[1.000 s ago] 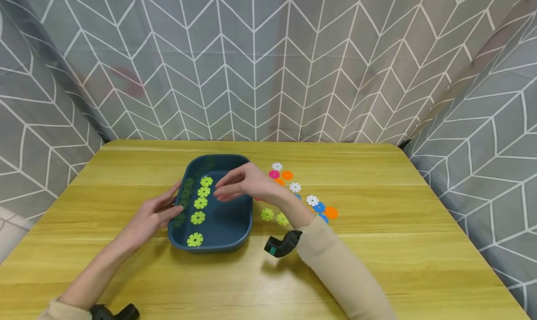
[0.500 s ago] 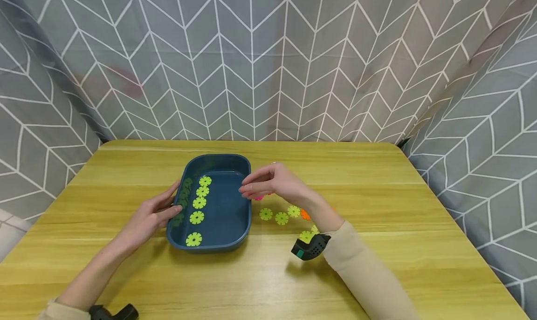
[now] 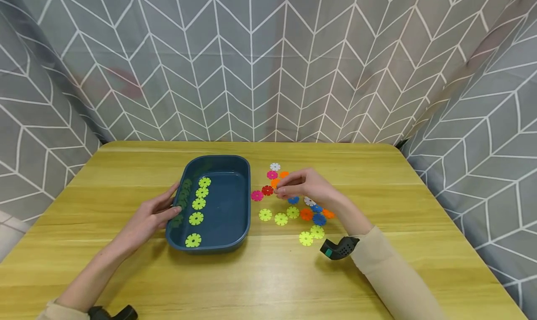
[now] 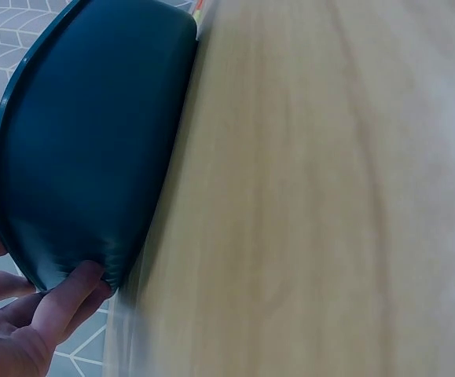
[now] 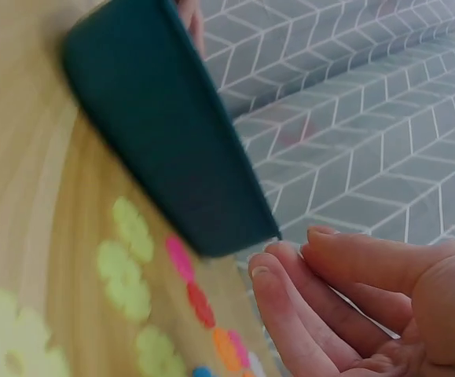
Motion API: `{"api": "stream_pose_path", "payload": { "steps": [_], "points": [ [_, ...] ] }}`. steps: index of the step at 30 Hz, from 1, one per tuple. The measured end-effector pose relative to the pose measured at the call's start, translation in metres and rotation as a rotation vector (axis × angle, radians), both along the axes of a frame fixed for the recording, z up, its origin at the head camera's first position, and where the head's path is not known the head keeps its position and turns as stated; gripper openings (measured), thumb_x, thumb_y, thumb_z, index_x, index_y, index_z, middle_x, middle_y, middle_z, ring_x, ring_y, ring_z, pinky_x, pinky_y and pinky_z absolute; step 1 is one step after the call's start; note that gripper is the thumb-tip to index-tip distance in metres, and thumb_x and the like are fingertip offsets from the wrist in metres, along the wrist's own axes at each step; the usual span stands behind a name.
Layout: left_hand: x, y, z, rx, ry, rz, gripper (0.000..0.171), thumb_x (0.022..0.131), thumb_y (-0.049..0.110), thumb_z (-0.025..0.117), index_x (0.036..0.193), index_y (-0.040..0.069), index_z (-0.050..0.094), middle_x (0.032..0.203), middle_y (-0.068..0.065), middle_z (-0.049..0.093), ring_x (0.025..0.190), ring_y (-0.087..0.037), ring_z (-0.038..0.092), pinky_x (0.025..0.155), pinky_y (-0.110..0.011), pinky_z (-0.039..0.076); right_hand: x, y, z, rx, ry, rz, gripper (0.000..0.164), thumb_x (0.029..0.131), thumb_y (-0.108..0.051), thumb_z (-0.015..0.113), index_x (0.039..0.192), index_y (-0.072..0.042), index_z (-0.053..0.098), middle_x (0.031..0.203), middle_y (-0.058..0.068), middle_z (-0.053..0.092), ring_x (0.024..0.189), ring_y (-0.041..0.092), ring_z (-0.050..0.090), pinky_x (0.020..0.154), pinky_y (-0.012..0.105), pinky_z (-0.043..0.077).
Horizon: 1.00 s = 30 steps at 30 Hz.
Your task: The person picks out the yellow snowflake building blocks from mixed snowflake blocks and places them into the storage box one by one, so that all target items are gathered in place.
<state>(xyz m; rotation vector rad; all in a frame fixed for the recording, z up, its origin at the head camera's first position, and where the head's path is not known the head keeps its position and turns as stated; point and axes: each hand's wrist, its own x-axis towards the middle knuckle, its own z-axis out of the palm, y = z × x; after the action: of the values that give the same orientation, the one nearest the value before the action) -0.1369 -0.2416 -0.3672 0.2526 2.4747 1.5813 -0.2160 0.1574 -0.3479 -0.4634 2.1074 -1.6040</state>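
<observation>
A dark blue plastic tray (image 3: 226, 208) stands on the table, with a column of several yellow-green notched discs (image 3: 196, 218) lying along its left side. My left hand (image 3: 148, 220) grips the tray's left edge, thumb over the rim and fingers against the outer wall, as the left wrist view also shows. To the right of the tray, my right hand (image 3: 308, 186) hovers over loose discs, fingers and thumb loosely bent with nothing between them. Near its fingertips lie a red disc (image 3: 267, 190) and an orange disc (image 3: 274, 183); the hand hides part of the group.
Other flat discs lie scattered right of the tray: yellow-green (image 3: 281, 219), pink (image 3: 257, 196), blue (image 3: 319, 219) and white (image 3: 274, 166). A patterned grey curtain (image 3: 268, 68) hangs behind the wooden table (image 3: 260, 282) and along both sides.
My right hand has moved right, from above the tray's inside to over the loose discs. The left hand and the tray have stayed almost in place.
</observation>
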Motion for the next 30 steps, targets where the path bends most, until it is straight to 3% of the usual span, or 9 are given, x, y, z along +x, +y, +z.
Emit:
{"api": "stream_pose_path", "payload": {
  "steps": [4, 10, 24, 30],
  "points": [
    [0.000, 0.000, 0.000, -0.003, 0.001, -0.002, 0.067, 0.105, 0.021, 0.051, 0.161, 0.014, 0.015, 0.156, -0.035, 0.027, 0.132, -0.049, 0.047, 0.088, -0.035, 0.058, 0.001, 0.011, -0.007, 0.022, 0.004, 0.014, 0.025, 0.092, -0.013, 0.072, 0.111, 0.004, 0.071, 0.111, 0.021, 0.073, 0.103, 0.040, 0.070, 0.096, 0.050, 0.054],
    [0.000, 0.001, 0.001, -0.006, 0.004, -0.001, 0.067, 0.105, 0.020, 0.051, 0.161, 0.013, 0.016, 0.157, -0.034, 0.026, 0.134, -0.049, 0.044, 0.088, -0.036, 0.058, 0.002, 0.023, -0.015, 0.045, 0.015, 0.011, 0.026, 0.089, -0.012, 0.075, 0.111, 0.002, 0.072, 0.113, 0.021, 0.072, 0.104, 0.034, 0.071, 0.092, 0.036, 0.057],
    [0.000, 0.001, 0.002, 0.015, -0.002, -0.005, 0.067, 0.105, 0.019, 0.051, 0.161, 0.013, 0.015, 0.156, -0.035, 0.027, 0.132, -0.050, 0.046, 0.087, -0.035, 0.058, 0.003, 0.040, -0.025, 0.005, 0.002, 0.057, 0.029, 0.089, -0.001, 0.072, 0.115, 0.010, 0.067, 0.116, 0.026, 0.070, 0.103, 0.035, 0.071, 0.089, 0.037, 0.058],
    [0.000, 0.001, 0.002, 0.003, -0.004, 0.001, 0.067, 0.105, 0.019, 0.051, 0.161, 0.013, 0.015, 0.156, -0.035, 0.027, 0.132, -0.050, 0.046, 0.087, -0.035, 0.058, 0.005, 0.042, -0.025, 0.044, 0.011, 0.077, 0.028, 0.089, 0.001, 0.071, 0.115, 0.010, 0.067, 0.116, 0.026, 0.069, 0.101, 0.035, 0.071, 0.087, 0.035, 0.059]
  ]
}}
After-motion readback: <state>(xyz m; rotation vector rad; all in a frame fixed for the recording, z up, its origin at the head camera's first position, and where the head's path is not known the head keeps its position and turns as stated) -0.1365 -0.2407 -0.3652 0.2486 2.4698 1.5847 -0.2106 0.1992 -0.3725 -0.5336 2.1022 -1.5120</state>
